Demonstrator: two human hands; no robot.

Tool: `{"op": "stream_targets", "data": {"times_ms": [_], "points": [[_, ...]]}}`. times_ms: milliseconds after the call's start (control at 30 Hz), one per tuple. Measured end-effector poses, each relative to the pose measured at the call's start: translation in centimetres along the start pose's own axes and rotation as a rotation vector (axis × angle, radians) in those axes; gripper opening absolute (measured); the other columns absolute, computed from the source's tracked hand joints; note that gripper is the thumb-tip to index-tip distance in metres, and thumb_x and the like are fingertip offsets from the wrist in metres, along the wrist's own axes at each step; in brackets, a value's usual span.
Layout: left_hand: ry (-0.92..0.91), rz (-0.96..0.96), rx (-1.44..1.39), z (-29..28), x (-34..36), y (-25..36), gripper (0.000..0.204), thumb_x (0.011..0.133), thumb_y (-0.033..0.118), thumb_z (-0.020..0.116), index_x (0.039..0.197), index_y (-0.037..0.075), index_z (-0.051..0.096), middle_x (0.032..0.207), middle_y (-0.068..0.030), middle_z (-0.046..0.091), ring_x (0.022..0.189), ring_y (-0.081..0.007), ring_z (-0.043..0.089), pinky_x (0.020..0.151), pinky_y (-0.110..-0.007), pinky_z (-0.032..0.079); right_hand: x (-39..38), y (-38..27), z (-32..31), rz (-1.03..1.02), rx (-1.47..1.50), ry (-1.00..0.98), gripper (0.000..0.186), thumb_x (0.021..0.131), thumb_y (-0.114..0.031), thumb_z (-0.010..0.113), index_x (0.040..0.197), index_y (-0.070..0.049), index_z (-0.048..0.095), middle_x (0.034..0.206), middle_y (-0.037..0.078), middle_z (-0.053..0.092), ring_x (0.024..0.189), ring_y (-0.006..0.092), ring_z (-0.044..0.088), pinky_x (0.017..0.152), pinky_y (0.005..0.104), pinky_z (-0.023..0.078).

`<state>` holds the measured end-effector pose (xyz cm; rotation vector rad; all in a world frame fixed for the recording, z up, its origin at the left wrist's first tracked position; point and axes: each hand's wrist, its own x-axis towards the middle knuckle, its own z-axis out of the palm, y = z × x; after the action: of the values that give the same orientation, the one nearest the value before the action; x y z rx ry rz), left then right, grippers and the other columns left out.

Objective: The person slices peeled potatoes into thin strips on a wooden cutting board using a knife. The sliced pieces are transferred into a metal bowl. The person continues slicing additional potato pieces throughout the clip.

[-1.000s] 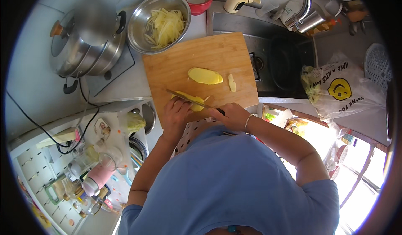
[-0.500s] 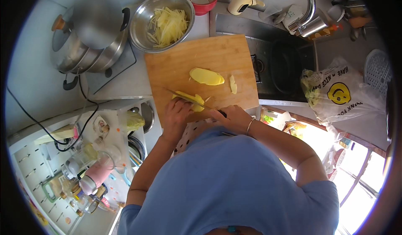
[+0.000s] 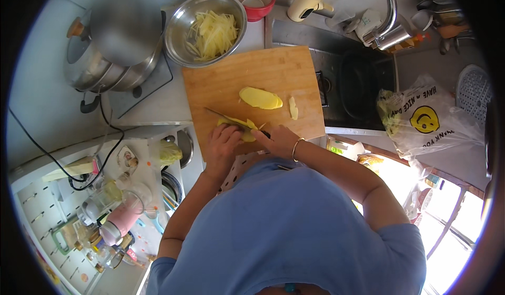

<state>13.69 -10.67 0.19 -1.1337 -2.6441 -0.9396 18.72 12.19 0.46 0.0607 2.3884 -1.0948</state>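
My right hand point(image 3: 280, 140) is closed round the dark handle of a kitchen knife point(image 3: 222, 115). The blade points away to the left across a yellow potato piece point(image 3: 249, 135) at the near edge of the wooden cutting board point(image 3: 289, 66). Curled fingers of my left hand point(image 3: 223, 143) press on that piece, just on the near side of the blade. Farther up the board lies a stack of potato slices point(image 3: 260, 98). To its right is a narrow potato offcut point(image 3: 293, 108). My hands hide part of the piece under the knife.
Behind the board stands a steel bowl point(image 3: 173, 32) of potato shreds point(image 3: 213, 34), beside a red bowl point(image 3: 256, 14) with a white spoon. The sink point(image 3: 294, 32) lies right of the board, a plastic bag point(image 3: 415, 116) beyond it. A steel pot point(image 3: 131, 76) stands at left.
My right hand has moved slightly left and away from me along with the knife, whose tip now reaches farther up the board. My left hand stays on the potato piece.
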Motion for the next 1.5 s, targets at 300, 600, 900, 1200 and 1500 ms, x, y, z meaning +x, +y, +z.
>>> {"op": "stream_targets", "data": {"times_ms": [300,600,900,1200,1500], "points": [[0.014,-0.029,-0.031,-0.1,0.0,0.2,0.034,0.073,0.008,0.081,0.106,0.006,0.074,0.113,-0.0084,0.070,0.113,-0.0313,0.065,0.094,-0.043,0.052,-5.3,-4.3,-4.9,0.194,0.058,-0.136,0.069,0.107,-0.059,0.044,0.094,0.001,0.077,0.085,0.028,0.072,0.083,0.0448,0.069,0.083,0.0500,0.054],[0.005,-0.041,-0.023,0.1,-0.4,-0.1,0.032,0.078,0.011,0.079,0.110,0.008,0.074,0.116,-0.0066,0.069,0.118,-0.0285,0.063,0.097,-0.043,0.049,-6.3,-4.8,-5.4,0.212,0.024,-0.156,0.065,0.108,-0.056,0.044,0.097,-0.002,0.078,0.087,0.028,0.073,0.086,0.0450,0.070,0.086,0.0500,0.055],[-0.008,-0.039,-0.041,0.1,-0.3,-0.2,0.031,0.079,0.010,0.078,0.110,0.008,0.073,0.116,-0.0062,0.069,0.119,-0.0278,0.063,0.098,-0.044,0.047,-3.9,-3.4,-4.0,0.161,0.058,-0.177,0.066,0.108,-0.057,0.043,0.099,0.000,0.077,0.087,0.028,0.072,0.087,0.0465,0.069,0.085,0.0500,0.055],[-0.006,-0.028,-0.042,-0.1,-0.4,-0.3,0.034,0.077,0.010,0.079,0.110,0.008,0.073,0.117,-0.0060,0.069,0.117,-0.0277,0.063,0.099,-0.043,0.047,-1.7,-3.9,-3.6,0.174,0.078,-0.132,0.073,0.106,-0.063,0.044,0.103,0.003,0.074,0.091,0.030,0.071,0.087,0.0451,0.069,0.084,0.0507,0.054],[0.049,-0.028,-0.030,0.2,-0.5,-0.1,0.036,0.074,0.009,0.081,0.110,0.007,0.074,0.116,-0.0060,0.069,0.117,-0.0274,0.064,0.096,-0.043,0.049,-4.6,-4.4,-4.4,0.176,0.049,-0.144,0.067,0.111,-0.055,0.043,0.093,0.001,0.076,0.077,0.024,0.069,0.073,0.0380,0.065,0.076,0.0451,0.053]]}}
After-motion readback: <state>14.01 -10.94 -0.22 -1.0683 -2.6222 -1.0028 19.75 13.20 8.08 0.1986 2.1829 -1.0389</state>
